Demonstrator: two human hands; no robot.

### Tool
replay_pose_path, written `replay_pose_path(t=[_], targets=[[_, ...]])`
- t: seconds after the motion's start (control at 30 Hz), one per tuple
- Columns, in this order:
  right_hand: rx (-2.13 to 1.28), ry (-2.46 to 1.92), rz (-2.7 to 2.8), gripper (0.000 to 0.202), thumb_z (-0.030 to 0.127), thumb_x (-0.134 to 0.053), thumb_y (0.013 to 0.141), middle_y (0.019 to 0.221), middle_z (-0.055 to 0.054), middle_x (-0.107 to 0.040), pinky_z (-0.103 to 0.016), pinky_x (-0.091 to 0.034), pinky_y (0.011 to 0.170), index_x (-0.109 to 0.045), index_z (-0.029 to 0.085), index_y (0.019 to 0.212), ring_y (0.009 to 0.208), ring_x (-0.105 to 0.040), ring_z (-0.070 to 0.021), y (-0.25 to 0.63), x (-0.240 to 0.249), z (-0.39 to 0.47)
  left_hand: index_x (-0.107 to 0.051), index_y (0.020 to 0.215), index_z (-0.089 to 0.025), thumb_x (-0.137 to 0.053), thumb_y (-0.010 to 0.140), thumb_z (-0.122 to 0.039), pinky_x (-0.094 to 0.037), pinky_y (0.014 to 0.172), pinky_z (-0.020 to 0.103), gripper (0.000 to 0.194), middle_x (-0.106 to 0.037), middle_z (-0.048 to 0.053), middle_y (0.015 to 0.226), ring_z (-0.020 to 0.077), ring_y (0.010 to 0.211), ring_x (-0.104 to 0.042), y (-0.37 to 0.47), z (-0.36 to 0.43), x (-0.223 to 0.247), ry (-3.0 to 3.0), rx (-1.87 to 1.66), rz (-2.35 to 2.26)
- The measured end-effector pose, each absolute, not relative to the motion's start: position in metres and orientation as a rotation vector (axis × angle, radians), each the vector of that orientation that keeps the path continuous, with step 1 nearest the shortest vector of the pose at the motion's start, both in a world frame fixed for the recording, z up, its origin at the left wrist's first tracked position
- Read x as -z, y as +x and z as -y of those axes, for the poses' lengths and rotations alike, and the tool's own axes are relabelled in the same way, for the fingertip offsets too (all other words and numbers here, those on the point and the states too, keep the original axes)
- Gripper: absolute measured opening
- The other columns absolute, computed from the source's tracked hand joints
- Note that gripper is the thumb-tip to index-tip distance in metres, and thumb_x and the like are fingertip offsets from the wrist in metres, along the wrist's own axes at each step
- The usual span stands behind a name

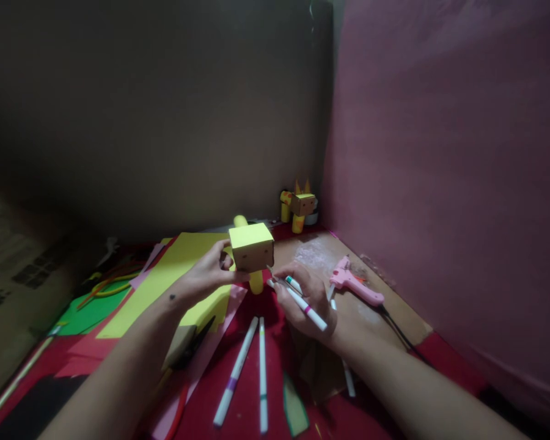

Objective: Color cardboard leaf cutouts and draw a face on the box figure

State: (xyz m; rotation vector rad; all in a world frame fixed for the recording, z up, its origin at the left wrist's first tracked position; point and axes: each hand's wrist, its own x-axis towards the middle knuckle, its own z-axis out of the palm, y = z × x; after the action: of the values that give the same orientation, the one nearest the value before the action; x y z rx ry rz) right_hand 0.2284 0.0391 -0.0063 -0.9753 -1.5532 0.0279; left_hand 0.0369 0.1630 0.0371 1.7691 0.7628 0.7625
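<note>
The left hand (209, 269) holds a small yellow paper box (251, 246) up off the tabletop (407, 321), thumb and fingers pinching its lower left corner. The box is matte, sharp-edged and roughly cubic, its top face bright, its front face in shadow with a few tiny dark dots. A yellow tube sticks out below it and another shows behind its top.

The right hand (307, 299) is curled around two white markers (302, 300), one banded pink, one capped green, with a tip pointed at the box's lower right corner, touching it or just short of it; I cannot tell which.

Two more white markers (250, 366) lie side by side on red paper (275, 342) near the front edge. A large yellow sheet (174, 275) lies flat under the left wrist, with green paper (89, 311) and curled strips further left. A glossy pink glue gun (354, 284) rests on bare brown board just right of the right hand, its dark cord trailing toward the front.

In the far corner stands a small paper figure (299, 208) on yellow tube legs, close against the dark back wall and the pink side wall (449, 159). Open surface lies between the glue gun and the figure.
</note>
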Motion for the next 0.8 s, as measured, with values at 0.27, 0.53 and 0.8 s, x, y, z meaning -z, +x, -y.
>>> replay_pose_path(t=[0.27,0.53,0.8], targets=[[-0.115,-0.972,1.517,0.012,0.018,-0.058,0.086,0.080,0.000,-0.062,-0.030,-0.051,0.063,-0.059,0.023,0.096,0.071,-0.062,-0.0170,0.229,0.002,-0.038,-0.034,0.150,-0.016,-0.069,0.072,-0.037,-0.043,0.063,0.028,0.088,-0.047,-0.005,0.078,0.0175,0.071,-0.051,0.003,-0.170,-0.049,2.121,-0.492,-1.052],[-0.293,-0.961,1.450,0.007,0.021,-0.061,0.086,0.081,-0.001,-0.066,-0.031,-0.050,0.065,-0.061,0.023,0.093,0.072,-0.064,-0.0173,0.228,0.002,-0.035,-0.049,0.125,-0.014,-0.047,0.077,-0.032,-0.048,0.076,0.037,0.051,-0.055,0.004,0.091,0.0218,0.082,-0.054,-0.011,-0.142,-0.072,2.310,-0.517,-1.269],[-0.853,-0.888,1.047,0.014,0.030,-0.079,0.076,0.076,-0.001,-0.072,-0.031,-0.050,0.067,-0.069,0.022,0.083,0.071,-0.066,-0.0171,0.219,-0.012,-0.028,-0.054,0.106,-0.018,-0.038,0.093,-0.046,-0.049,0.063,0.038,0.035,-0.057,0.003,0.077,0.0223,0.069,-0.056,-0.014,-0.082,-0.077,2.417,-0.648,-1.306]])
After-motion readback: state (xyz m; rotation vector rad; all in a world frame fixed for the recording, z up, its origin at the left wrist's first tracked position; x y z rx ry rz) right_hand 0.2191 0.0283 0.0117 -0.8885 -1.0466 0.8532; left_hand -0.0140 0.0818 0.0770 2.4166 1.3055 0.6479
